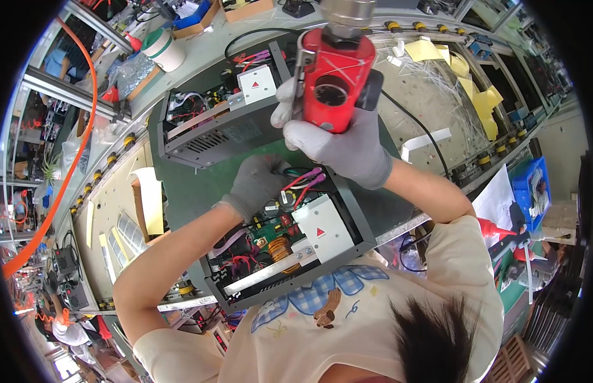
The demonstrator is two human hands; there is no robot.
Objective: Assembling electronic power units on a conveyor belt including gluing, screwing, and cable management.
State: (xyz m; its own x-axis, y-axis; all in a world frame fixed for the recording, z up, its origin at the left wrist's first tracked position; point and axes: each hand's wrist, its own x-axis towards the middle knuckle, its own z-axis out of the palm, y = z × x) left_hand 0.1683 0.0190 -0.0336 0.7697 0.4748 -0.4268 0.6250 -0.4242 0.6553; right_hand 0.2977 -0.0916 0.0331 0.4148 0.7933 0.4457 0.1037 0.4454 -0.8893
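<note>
Red tool (338, 71) cropped at twelve o'clock
Right hand (354, 143) clamps fingers round it; left hand (258, 183) by open case (322, 226): fingers partly hidden, cannot tell.

A red handheld power tool (341, 67) shows a glossy, scuffed plastic-look housing and a worn metal collar (349, 20), against the matt gray fabric of the right glove (357, 143) and left glove (255, 182). A satin dark-gray case (363, 241) frames a smooth white panel (317, 220), a bare metal bar (261, 276) and a coil (280, 250) of shiny copper-colored wire. The green mat (181, 210) looks matt, the yellow paper (488, 112) creased.
</note>
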